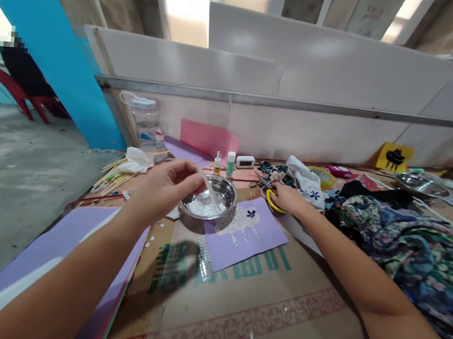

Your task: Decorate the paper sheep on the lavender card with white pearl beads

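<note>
My left hand [169, 185] is pinched on a thin white stick [209, 190] that slants down into a small metal bowl [225, 189] holding white paste. My right hand [286, 197] is closed on yellow-handled scissors [270, 198] just right of the bowl. In front of the bowl lies a purple sheet [252, 239] with a white cut-out shape and a small blue flower on it. Everything rests on flattened brown cardboard [239, 301].
Two small glue bottles [224, 164], a white box and a clear plastic jar [146, 121] stand behind the bowl. Floral fabric [409, 241] is heaped at right, with a second metal bowl [421, 186] beyond. Wooden sticks [112, 179] and purple sheets [47, 249] lie at left. White wall panels close the back.
</note>
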### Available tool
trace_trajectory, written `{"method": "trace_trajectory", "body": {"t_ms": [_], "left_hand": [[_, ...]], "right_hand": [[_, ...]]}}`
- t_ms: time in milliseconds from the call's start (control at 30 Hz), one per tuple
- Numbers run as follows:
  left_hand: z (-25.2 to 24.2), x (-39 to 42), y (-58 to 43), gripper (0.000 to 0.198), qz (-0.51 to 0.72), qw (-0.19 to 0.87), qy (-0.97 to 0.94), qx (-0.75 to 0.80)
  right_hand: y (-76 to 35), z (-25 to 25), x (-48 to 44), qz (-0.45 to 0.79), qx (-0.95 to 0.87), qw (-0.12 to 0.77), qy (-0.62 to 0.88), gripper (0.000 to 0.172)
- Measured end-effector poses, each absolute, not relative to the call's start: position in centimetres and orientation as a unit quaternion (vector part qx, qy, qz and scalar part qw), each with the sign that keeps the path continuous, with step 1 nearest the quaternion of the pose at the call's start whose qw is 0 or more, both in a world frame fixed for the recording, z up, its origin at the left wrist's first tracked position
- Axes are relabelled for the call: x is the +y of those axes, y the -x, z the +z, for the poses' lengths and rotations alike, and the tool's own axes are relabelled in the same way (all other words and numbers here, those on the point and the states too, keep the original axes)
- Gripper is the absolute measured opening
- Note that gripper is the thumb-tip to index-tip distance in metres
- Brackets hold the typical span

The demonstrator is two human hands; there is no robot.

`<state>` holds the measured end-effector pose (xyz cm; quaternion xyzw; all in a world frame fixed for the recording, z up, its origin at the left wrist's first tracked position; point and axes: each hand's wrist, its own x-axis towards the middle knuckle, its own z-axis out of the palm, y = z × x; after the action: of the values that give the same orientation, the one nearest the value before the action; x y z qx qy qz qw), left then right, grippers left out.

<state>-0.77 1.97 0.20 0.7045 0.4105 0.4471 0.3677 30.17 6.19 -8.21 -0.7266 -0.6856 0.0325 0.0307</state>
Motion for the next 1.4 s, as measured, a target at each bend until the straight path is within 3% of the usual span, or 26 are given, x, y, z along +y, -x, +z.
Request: {"method": "trace_trajectory", "body": {"t_ms": [267, 400, 500, 800, 1000, 1400], "left_hand": [[-1.7, 2.5, -0.2, 0.022, 0.296, 0.351, -0.782, 0.422], [-1.8, 2.3, -0.3, 0.024, 0.273, 0.338, -0.79, 0.432], [-1.7, 2.4, -0.4, 0.023, 0.267, 0.322, -0.8, 0.431], [-2.2, 2.6, -0.6, 0.019, 0.289, 0.326, -0.797, 0.418], [-2.7, 3.4, -0.4, 0.017, 0.275, 0.429, -0.765, 0.394], [-2.9, 5.5, 1.6, 0.033, 0.166, 0.475, -0.787, 0.356]], "right_hand": [[-27.5, -5.6, 3.3, 0.027, -0.743, 0.093, 0.662, 0.024], [-23.6, -4.3, 0.4, 0.248, -0.778, 0.291, 0.499, 0.016], [-21.6, -4.1, -0.4, 0.312, -0.764, 0.345, 0.447, 0.011], [-20.5, -4.8, 0.8, 0.395, -0.726, 0.35, 0.441, 0.004], [-20.6, -5.6, 0.9, 0.394, -0.715, 0.371, 0.442, 0.007], [-21.3, -5.7, 0.7, 0.398, -0.718, 0.374, 0.432, 0.007]]}}
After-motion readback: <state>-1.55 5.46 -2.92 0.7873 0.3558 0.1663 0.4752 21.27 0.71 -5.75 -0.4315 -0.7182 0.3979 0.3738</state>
